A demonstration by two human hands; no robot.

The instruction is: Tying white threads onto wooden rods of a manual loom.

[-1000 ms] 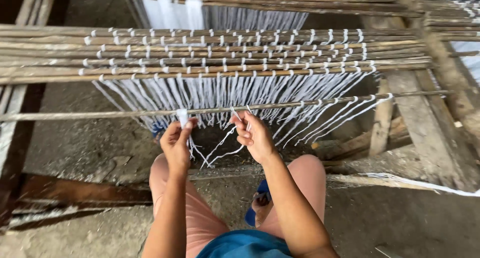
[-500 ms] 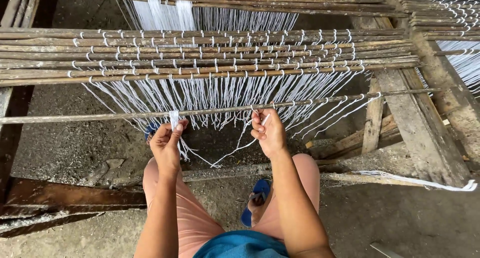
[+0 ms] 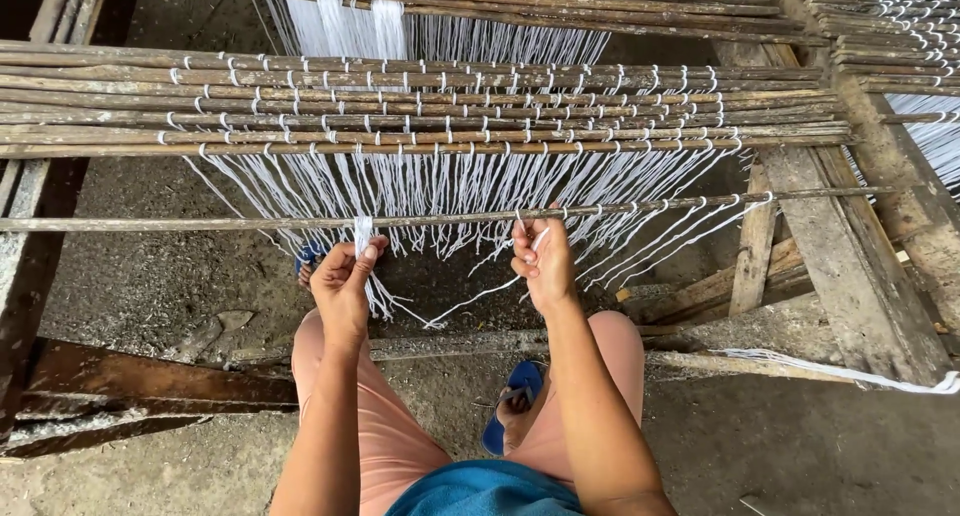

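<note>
The person's left hand [image 3: 342, 279] was raised to a thin horizontal bamboo stick [image 3: 200, 222], its fingers pressed together around a bunch of white cotton strings [image 3: 364, 234] that hung just below the stick. The right hand [image 3: 538, 261] pinched a single loose white string [image 3: 480, 294] between thumb and fingertips, close under the same stick; that string sagged in a curve down between the two hands. Above, a mat of bound brown bamboo slats [image 3: 450, 101] lay across a rough wooden frame [image 3: 850, 266], with many white strings dangling from its near edge. A blue rubber sandal [image 3: 508, 401] showed on the dirt floor between the person's knees.
</note>
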